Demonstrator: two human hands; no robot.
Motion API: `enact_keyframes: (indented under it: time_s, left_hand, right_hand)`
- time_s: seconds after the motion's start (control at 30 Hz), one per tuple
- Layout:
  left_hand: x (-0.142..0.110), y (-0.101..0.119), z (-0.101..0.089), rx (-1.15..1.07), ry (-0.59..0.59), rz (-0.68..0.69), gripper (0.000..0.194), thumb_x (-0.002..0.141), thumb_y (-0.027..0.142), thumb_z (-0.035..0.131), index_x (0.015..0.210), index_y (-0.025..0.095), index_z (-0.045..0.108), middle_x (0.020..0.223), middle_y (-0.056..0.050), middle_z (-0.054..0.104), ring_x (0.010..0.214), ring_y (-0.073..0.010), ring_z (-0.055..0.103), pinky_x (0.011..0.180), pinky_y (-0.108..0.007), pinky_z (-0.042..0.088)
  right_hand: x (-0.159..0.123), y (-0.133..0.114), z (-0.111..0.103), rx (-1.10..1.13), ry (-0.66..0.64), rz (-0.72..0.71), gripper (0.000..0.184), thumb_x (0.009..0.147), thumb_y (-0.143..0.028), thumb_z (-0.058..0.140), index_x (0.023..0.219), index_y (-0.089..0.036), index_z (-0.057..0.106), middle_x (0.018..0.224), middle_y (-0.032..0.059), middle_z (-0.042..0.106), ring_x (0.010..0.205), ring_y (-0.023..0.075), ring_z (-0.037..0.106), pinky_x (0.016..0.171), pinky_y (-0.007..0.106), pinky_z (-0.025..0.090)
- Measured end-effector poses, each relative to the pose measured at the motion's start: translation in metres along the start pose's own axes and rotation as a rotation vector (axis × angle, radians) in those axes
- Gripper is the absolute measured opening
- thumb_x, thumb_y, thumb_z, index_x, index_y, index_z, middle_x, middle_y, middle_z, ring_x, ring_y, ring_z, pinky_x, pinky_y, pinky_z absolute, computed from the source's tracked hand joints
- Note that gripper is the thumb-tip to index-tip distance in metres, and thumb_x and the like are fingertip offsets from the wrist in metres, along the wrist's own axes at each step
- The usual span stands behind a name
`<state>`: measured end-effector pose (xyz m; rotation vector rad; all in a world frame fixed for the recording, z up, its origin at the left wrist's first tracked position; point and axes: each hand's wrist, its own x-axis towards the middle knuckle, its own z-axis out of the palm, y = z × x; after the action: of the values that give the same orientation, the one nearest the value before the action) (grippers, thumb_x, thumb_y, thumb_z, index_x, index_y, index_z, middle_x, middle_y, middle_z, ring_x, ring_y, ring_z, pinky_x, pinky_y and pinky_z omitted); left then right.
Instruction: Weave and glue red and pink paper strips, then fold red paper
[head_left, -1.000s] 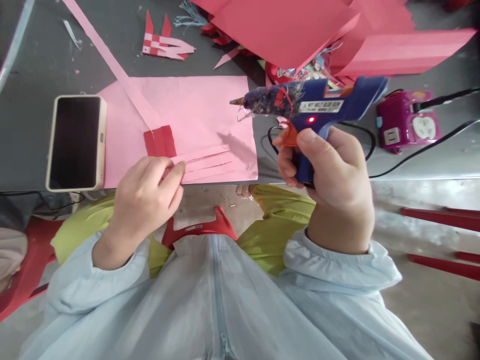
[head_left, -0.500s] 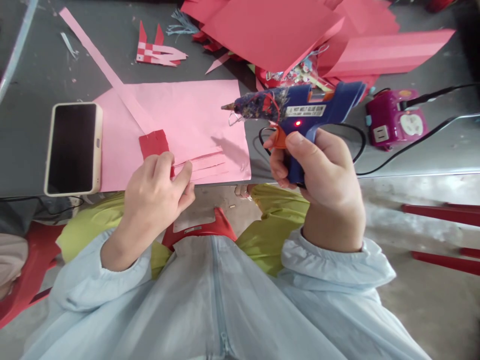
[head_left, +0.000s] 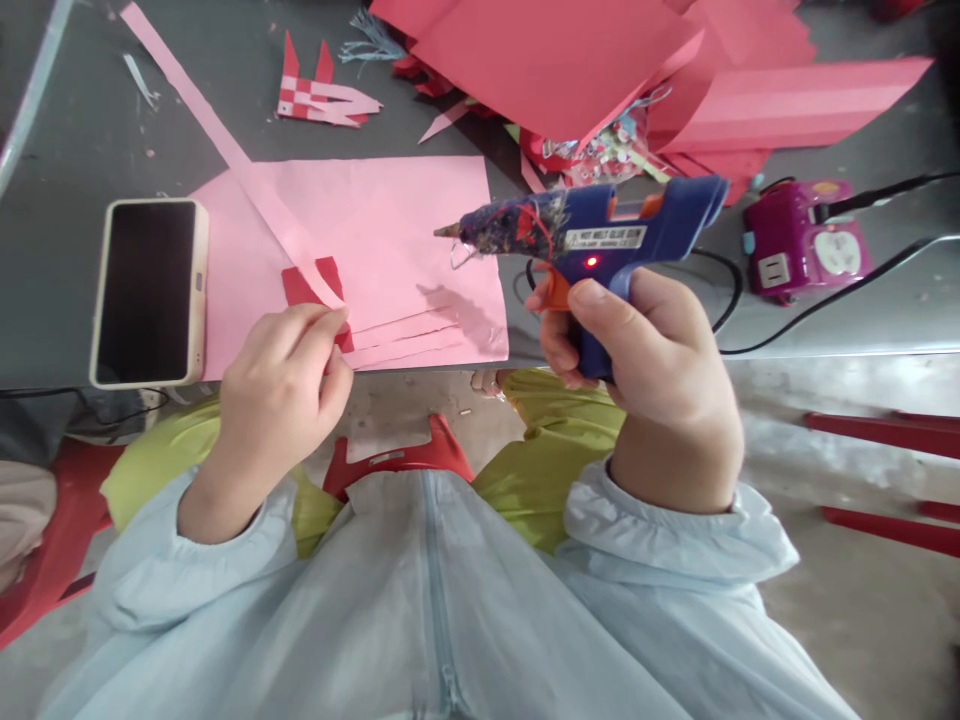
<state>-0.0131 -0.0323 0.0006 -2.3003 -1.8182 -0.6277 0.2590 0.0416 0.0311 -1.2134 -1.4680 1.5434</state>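
My left hand point(head_left: 281, 375) pinches the near end of a long, narrow pale-pink paper strip point(head_left: 217, 135), which crosses a small dark-red paper piece point(head_left: 298, 288) on a broad, flat pink paper sheet point(head_left: 420, 200). A light pinch at the very edge should let the strip lie straight, my fingertips clear of any hot glue. My right hand point(head_left: 660, 360) is wrapped round a blue plastic glue gun point(head_left: 630, 215); its pointed metal nozzle point(head_left: 448, 231) is best held off the paper between dabs
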Motion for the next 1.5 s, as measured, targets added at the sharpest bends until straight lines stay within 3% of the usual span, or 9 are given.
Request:
enact_keyframes:
  time_s: [0.23, 0.43, 0.53, 0.93, 1.17, 1.5]
  left_hand:
    - [-0.003, -0.004, 0.000, -0.297, 0.034, -0.227, 0.043, 0.084, 0.005, 0.048, 0.117, 0.025, 0.065, 0.114, -0.002, 0.071, 0.096, -0.0171, 0.071, 0.086, -0.035, 0.063]
    - [-0.004, -0.007, 0.006, -0.469, 0.100, -0.328, 0.047, 0.075, 0.003, 0.050, 0.110, 0.028, 0.068, 0.113, -0.001, 0.071, 0.087, -0.0144, 0.072, 0.079, -0.028, 0.065]
    - [-0.005, -0.008, 0.008, -0.521, 0.124, -0.306, 0.048, 0.073, 0.001, 0.050, 0.111, 0.024, 0.068, 0.111, -0.002, 0.071, 0.086, -0.0143, 0.071, 0.081, -0.028, 0.065]
    - [-0.009, -0.008, 0.012, -0.687, 0.143, -0.385, 0.043, 0.073, 0.001, 0.048, 0.104, 0.017, 0.073, 0.107, -0.005, 0.074, 0.093, -0.0142, 0.072, 0.085, -0.027, 0.063]
    - [-0.008, -0.011, 0.014, -0.742, 0.133, -0.483, 0.033, 0.081, 0.009, 0.053, 0.106, 0.021, 0.071, 0.108, -0.003, 0.074, 0.090, -0.0150, 0.072, 0.088, -0.033, 0.063]
    - [-0.008, -0.010, 0.014, -0.761, 0.122, -0.506, 0.032, 0.081, 0.011, 0.053, 0.105, 0.023, 0.071, 0.108, -0.002, 0.073, 0.090, -0.0148, 0.071, 0.088, -0.033, 0.064]
  right_hand:
    - [-0.004, -0.007, 0.009, -0.243, -0.201, 0.140, 0.056, 0.085, -0.068, 0.060, 0.058, -0.019, 0.052, 0.048, -0.0017, 0.052, 0.040, 0.0069, 0.046, 0.038, 0.022, 0.036]
    - [-0.003, -0.006, 0.028, -0.299, -0.307, 0.200, 0.052, 0.087, -0.066, 0.058, 0.064, -0.020, 0.052, 0.051, -0.0031, 0.054, 0.044, 0.0080, 0.050, 0.043, 0.022, 0.041]
    - [-0.001, -0.004, 0.036, -0.296, -0.336, 0.176, 0.050, 0.089, -0.064, 0.057, 0.066, -0.020, 0.051, 0.051, -0.0035, 0.053, 0.045, 0.0078, 0.050, 0.043, 0.022, 0.041]
    - [0.002, 0.004, 0.040, -0.389, -0.339, 0.239, 0.051, 0.091, -0.066, 0.053, 0.068, -0.020, 0.050, 0.053, -0.0021, 0.055, 0.047, 0.0091, 0.050, 0.045, 0.023, 0.041]
    - [0.001, 0.003, 0.043, -0.407, -0.327, 0.203, 0.049, 0.092, -0.062, 0.053, 0.065, -0.021, 0.049, 0.051, -0.0013, 0.055, 0.046, 0.0108, 0.050, 0.045, 0.025, 0.040]
    - [0.003, 0.002, 0.040, -0.438, -0.325, 0.207, 0.049, 0.092, -0.062, 0.054, 0.064, -0.022, 0.049, 0.049, -0.0019, 0.055, 0.045, 0.0111, 0.050, 0.045, 0.026, 0.041]
